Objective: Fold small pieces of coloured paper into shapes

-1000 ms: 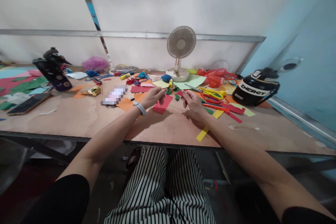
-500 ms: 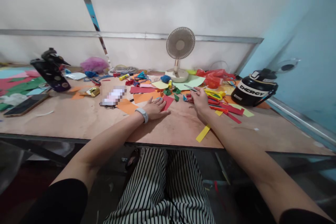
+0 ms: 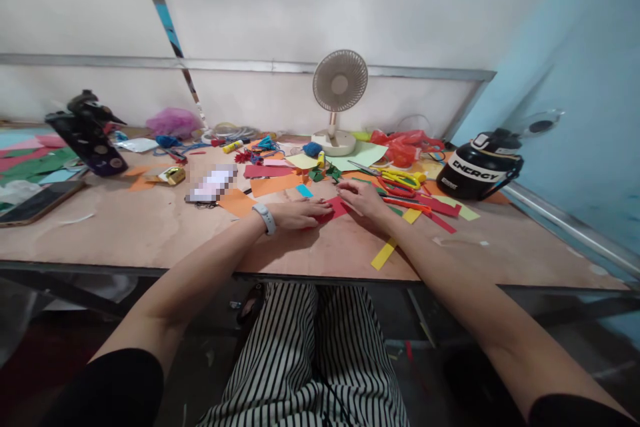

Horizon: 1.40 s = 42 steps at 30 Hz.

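A piece of red paper (image 3: 338,208) lies on the table between my two hands. My left hand (image 3: 295,213), with a pale band at the wrist, rests flat on its left part with the fingers stretched out. My right hand (image 3: 367,205) is at the paper's right side, fingers bent and closed on its edge; the fingertips are partly hidden. Just behind my right hand lie yellow-handled scissors (image 3: 403,177) and red-handled scissors (image 3: 397,189). A small blue paper piece (image 3: 304,191) lies beyond my left hand.
A small fan (image 3: 340,83) stands at the back, near green paper shapes (image 3: 325,173). On the right is a black jug (image 3: 477,170); on the left, a dark bottle (image 3: 90,140) and a phone (image 3: 45,201). A yellow strip (image 3: 387,252) lies near the front edge.
My right hand has left the scissors and moved left and nearer to the red paper. My left hand has shifted slightly nearer, and the red paper has come closer with it.
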Available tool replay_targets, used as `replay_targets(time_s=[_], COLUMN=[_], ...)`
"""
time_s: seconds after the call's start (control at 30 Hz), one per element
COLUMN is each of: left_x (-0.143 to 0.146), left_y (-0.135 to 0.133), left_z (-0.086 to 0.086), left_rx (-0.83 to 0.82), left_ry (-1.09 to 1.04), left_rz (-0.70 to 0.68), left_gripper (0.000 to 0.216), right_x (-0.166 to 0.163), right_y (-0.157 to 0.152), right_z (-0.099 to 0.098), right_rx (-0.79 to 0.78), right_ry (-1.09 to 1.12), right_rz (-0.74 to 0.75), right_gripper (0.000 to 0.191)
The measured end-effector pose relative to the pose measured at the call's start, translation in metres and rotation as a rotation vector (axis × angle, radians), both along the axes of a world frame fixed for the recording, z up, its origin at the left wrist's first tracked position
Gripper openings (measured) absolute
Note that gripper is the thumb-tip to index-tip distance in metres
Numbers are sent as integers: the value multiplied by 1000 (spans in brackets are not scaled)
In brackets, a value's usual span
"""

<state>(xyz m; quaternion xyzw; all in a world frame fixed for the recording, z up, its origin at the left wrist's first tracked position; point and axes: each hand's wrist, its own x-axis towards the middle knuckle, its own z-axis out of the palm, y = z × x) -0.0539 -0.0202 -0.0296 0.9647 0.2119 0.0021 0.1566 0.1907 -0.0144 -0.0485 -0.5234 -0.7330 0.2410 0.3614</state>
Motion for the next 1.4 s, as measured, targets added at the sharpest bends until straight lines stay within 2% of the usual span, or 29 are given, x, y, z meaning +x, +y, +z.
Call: replay_targets(time_s=[0.1,0.27,0.4,0.47,0.67,0.87,0.93,1.03,1.07,1.23,1.4], left_x=[1,1,-3,-4,-4,-2,-1,0,0,-2,-1], left_y=[-1,-5,-4,-3,-6,-12,-11,-8,-6,2,-3], left_z=[0,1,6,8,9,9,8,5,3,-4,-2], left_rx=[-54,-72,28,55,56,81,111,142,148,161,174], left_ry=[-115,-237,-263,-267,-264,-262,-259,-262,-261,-259,-282], left_rz=[36,112,328,379,317,362,341,330,332,327,312], left_gripper=[58,34,29,29,28,45,41,41,42,38,35], right_x=[0,5,11,12,9,3,2,5,6,10,6], right_y=[-8,-14,-7,-3,-6,-21,-22,-17,-15,-8,-9], right_z=[4,9,7,6,10,14,13,12,11,13,13], right_rx=[-36,-138,-176,-179,-175,-194,-181,-150,-145,-112,-61], right_ry=[-28,-61,-91,-105,-155,-142,-120,-102,-113,-182,-220], right_rz=[84,297,336,325,310,358,347,316,312,297,260], right_gripper=[44,72,71,68,54,38,47,73,76,50,39])
